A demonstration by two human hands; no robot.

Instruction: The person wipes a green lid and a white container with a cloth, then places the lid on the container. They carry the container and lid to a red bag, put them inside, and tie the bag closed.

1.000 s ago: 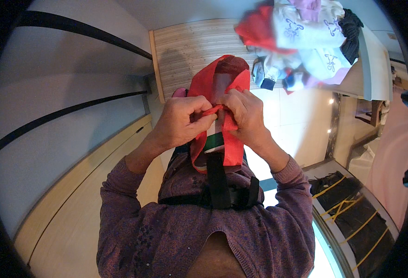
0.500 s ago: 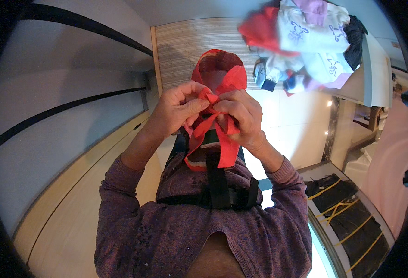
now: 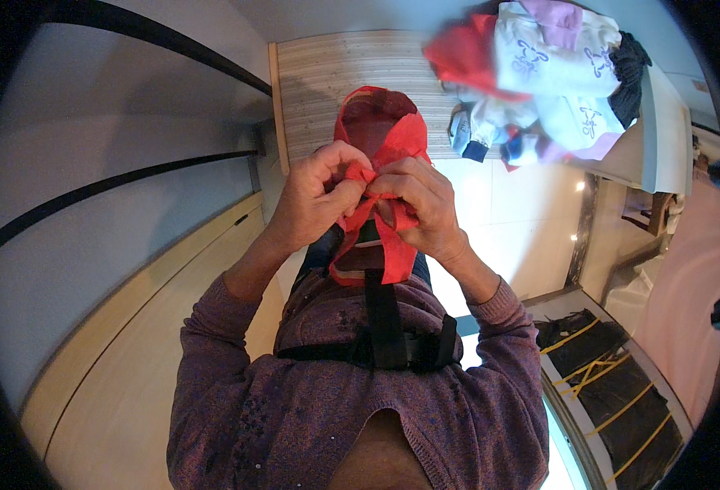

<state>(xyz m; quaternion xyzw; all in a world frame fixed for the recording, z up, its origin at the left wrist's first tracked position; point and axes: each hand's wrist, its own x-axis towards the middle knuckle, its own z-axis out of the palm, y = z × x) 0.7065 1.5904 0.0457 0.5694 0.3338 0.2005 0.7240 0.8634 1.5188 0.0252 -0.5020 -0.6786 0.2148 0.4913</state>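
Both hands pinch the red fabric bag [image 3: 380,155] at chest height: left hand [image 3: 315,200] at nine o'clock, right hand [image 3: 421,204] at three. Folding seems underway; next likely needs a firm crease.

A heap of white, red and pink clothes [image 3: 552,77] is lying on a worktop [image 3: 650,139] beside a slatted wooden panel [image 3: 352,90].

one camera sits on the person's head. it looks down, close to the hands [image 3: 368,204] and chest, with floor [image 3: 507,204] far below.
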